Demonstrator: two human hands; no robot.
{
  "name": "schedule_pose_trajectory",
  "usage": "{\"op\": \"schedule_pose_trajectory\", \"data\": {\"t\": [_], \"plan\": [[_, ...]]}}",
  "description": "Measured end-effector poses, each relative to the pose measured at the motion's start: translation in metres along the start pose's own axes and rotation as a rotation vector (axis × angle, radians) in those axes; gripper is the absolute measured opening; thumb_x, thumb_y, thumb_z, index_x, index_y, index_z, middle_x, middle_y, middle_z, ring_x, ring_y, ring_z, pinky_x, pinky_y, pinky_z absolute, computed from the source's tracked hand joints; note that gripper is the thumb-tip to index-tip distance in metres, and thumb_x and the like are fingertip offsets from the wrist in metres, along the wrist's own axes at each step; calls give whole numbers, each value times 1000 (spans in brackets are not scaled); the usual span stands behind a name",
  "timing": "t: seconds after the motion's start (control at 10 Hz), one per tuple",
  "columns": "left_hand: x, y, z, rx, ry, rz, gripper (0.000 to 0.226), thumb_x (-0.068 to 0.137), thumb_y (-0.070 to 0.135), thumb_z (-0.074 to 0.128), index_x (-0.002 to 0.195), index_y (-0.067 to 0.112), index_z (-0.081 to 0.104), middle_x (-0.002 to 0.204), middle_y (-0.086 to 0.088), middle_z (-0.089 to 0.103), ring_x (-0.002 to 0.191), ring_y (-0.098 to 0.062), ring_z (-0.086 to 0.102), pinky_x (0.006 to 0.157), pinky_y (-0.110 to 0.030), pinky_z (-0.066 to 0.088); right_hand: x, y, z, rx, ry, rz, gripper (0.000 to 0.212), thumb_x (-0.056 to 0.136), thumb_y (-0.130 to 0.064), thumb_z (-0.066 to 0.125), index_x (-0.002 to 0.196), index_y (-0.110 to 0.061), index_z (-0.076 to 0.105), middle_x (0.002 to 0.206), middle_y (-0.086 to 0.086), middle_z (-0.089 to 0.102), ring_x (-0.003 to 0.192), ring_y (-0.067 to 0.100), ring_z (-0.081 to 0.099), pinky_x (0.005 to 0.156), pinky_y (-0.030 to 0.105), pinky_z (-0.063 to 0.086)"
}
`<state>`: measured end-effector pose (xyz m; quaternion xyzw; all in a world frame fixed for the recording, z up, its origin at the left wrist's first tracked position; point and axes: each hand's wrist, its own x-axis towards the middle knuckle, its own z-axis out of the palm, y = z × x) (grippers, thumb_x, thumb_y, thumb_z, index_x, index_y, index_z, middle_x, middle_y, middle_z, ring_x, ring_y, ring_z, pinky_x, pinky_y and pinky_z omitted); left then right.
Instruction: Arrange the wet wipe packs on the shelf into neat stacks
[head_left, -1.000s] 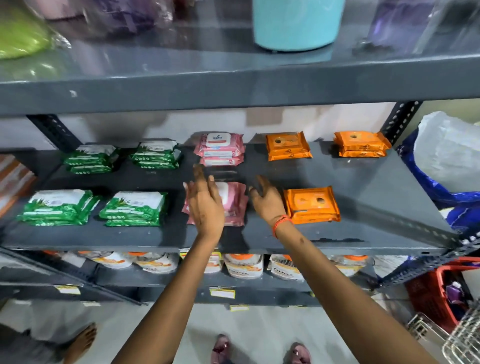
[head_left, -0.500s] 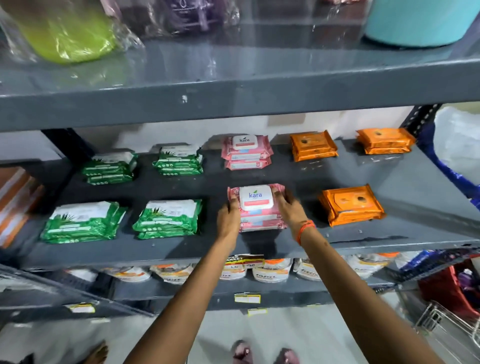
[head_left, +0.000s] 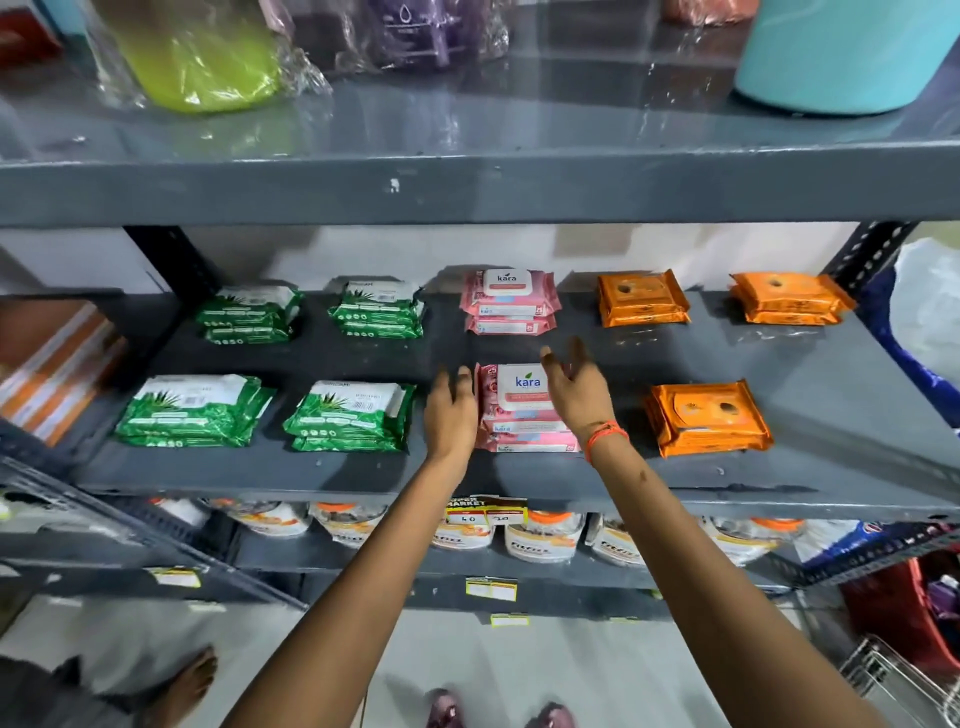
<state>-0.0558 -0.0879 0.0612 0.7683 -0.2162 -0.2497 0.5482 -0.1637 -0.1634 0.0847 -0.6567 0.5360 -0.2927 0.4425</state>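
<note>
On the grey middle shelf (head_left: 810, 374) wet wipe packs lie in small stacks. A front pink stack (head_left: 519, 410) sits between my hands. My left hand (head_left: 451, 413) rests against its left side, fingers extended. Raised just above the stack's right edge, my right hand (head_left: 579, 387) has spread fingers and an orange wristband. Behind is a second pink stack (head_left: 509, 301). Green stacks sit front left (head_left: 192, 410), front centre-left (head_left: 350, 415) and at the back (head_left: 249, 314), (head_left: 378, 309). Orange stacks lie front right (head_left: 706, 418) and at the back (head_left: 643, 299), (head_left: 789, 299).
The upper shelf (head_left: 467, 182) overhangs close above, carrying a teal tub (head_left: 841, 52) and wrapped items. Below, a lower shelf holds white pouches (head_left: 540, 540). A red basket (head_left: 904, 608) and wire basket (head_left: 893, 686) stand at the right. Another person's bare foot (head_left: 187, 686) is on the floor.
Both hands gripped the sides of the front pink stack half a second ago. Now the right hand has lifted off and spread, and the left has loosened.
</note>
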Motion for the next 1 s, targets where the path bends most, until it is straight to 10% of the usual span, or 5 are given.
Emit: {"op": "schedule_pose_trajectory", "data": {"t": [0.1,0.5,0.8,1.0], "plan": [[1,2,-15,20,44,73,48,98,31,43,138,5,40,140,-19,49,129,-32,46,108,-40,37,-13,-18,17,-2,-40,-80,53,96,-34,44,143,-13,32,88,19,64,83,30,62,71,34,51],[61,-56,-163,263,191,76,59,95,29,51,142,-1,30,148,-23,37,136,-35,36,112,-44,32,-61,-37,158,48,-219,-49,56,95,-26,49,144,-8,31,135,23,55,119,35,56,99,36,44],[79,-68,-167,136,95,35,34,97,21,48,96,-10,61,97,-33,65,92,-42,61,69,-35,39,-57,-32,198,50,-214,4,64,96,-29,47,148,-6,20,161,6,6,148,17,10,117,25,15],[77,-64,-170,130,162,-31,43,97,27,48,122,-8,51,124,-30,58,115,-41,55,93,-42,43,-55,-30,189,18,-205,-67,63,94,-35,48,147,-8,27,160,5,12,147,15,13,119,27,17]]}}
